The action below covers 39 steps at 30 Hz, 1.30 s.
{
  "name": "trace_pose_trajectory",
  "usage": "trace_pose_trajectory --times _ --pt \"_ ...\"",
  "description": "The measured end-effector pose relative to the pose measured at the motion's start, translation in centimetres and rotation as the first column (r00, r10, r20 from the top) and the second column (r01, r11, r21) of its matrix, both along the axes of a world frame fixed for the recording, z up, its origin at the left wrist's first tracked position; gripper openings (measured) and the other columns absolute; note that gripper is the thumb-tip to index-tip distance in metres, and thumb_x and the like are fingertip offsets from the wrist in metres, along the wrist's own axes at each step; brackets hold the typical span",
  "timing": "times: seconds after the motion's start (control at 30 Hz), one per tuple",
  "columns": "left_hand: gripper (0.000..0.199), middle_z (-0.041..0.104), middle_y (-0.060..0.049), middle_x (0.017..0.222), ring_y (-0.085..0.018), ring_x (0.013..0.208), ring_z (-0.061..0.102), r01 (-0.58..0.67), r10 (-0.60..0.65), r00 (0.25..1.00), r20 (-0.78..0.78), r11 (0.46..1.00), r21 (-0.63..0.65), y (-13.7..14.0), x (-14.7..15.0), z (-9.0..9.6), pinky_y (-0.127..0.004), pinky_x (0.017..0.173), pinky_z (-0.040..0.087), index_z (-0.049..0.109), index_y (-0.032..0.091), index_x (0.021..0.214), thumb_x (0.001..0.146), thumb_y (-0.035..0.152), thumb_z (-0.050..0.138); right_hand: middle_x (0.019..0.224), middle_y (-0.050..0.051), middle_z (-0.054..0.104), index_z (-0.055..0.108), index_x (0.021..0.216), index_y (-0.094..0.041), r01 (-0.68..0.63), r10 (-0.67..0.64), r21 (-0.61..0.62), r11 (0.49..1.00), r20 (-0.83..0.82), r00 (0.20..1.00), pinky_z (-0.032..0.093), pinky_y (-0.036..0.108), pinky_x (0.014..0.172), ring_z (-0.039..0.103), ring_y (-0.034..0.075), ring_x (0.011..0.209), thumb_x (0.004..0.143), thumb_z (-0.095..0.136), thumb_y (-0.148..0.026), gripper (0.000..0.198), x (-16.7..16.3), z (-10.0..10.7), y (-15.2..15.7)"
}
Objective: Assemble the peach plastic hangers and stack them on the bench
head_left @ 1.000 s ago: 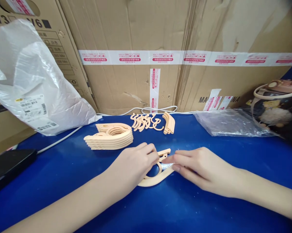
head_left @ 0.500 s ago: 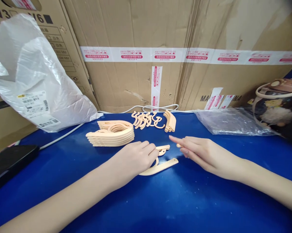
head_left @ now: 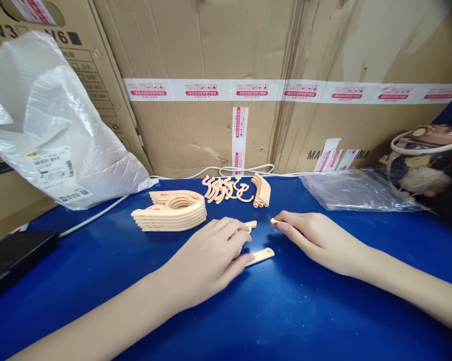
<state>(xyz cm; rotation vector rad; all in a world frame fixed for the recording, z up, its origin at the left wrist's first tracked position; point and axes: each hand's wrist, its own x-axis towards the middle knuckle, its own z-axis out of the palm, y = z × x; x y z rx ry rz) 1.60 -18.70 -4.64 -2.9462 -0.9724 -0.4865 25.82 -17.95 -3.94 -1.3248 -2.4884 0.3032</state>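
Since the earlier frame, the right hand's (head_left: 319, 235) index finger has folded in, and the left hand (head_left: 210, 253) has curled further over a cream curved piece (head_left: 261, 256). That piece is at the centre of a blue tabletop (head_left: 286, 321), mostly hidden under the left palm; its two ends stick out past the fingers toward the right hand. The left grip is closed over it. The right grip is narrow, pinching a small cream part (head_left: 273, 221) between thumb and fingers, just beside the piece's ends but apart from them. The step in hand appears to be handling these two separately; joining them would call for a steady left hold and careful lining up by the right. Beyond the hands are a neat stack of similar pieces (head_left: 169, 223), loose hooks (head_left: 218, 193) and a bundle of short bars (head_left: 261, 190). Cardboard boxes (head_left: 195, 50) stand behind.
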Motion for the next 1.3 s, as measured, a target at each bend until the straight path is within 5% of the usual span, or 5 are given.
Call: trace_pose_trajectory --times 0.23,0.53,0.97,1.3 --pt "0.017 0.036 -0.008 0.148 -0.028 0.14 0.023 0.029 -0.037 0.999 -0.037 0.982 -0.185 -0.1 0.1 -0.7 -0.05 0.113 0.025 0.051 0.019 0.097 0.096 0.035 0.044 0.086 0.002 0.059 0.053 0.093 -0.021 -0.069 0.067 -0.066 0.995 -0.034 0.997 0.042 0.03 0.071 0.057 0.017 0.074 0.102 0.025 -0.037 0.034 -0.1 -0.5 -0.2" --pt "0.021 0.041 -0.006 0.142 -0.02 0.134 0.035 0.038 0.005 0.991 0.137 0.952 -0.304 -0.3 0.6 -0.4 -0.042 0.111 0.034 0.048 0.022 0.109 0.101 0.029 0.03 0.07 -0.002 0.055 0.046 0.085 -0.021 -0.046 0.042 -0.15 0.988 -0.035 0.999 0.036 0.027 0.06 0.051 0.014 0.06 0.101 0.024 -0.036 0.031 -0.3 -0.7 -0.6" --pt "0.015 0.041 -0.005 0.142 -0.02 0.136 0.032 0.031 0.033 0.983 0.18 0.939 -0.341 -0.3 0.6 -0.6 -0.043 0.111 0.034 0.044 0.022 0.098 0.1 0.03 0.031 0.068 -0.004 0.05 0.047 0.079 -0.02 -0.041 -0.026 -0.282 0.958 -0.229 0.973 0.036 0.025 0.061 0.047 0.012 0.062 0.101 0.026 -0.038 0.036 -0.8 0.0 -1.4" --pt "0.028 0.034 -0.003 0.148 -0.021 0.137 0.029 0.024 0.005 0.994 0.111 0.964 -0.266 -0.5 0.6 -1.1 -0.042 0.114 0.03 0.05 0.023 0.118 0.101 0.03 0.03 0.066 -0.002 0.053 0.045 0.081 -0.021 -0.077 0.076 -0.143 0.987 -0.015 0.997 0.034 0.025 0.055 0.051 0.013 0.056 0.101 0.026 -0.039 0.033 -0.6 -0.6 -1.6"
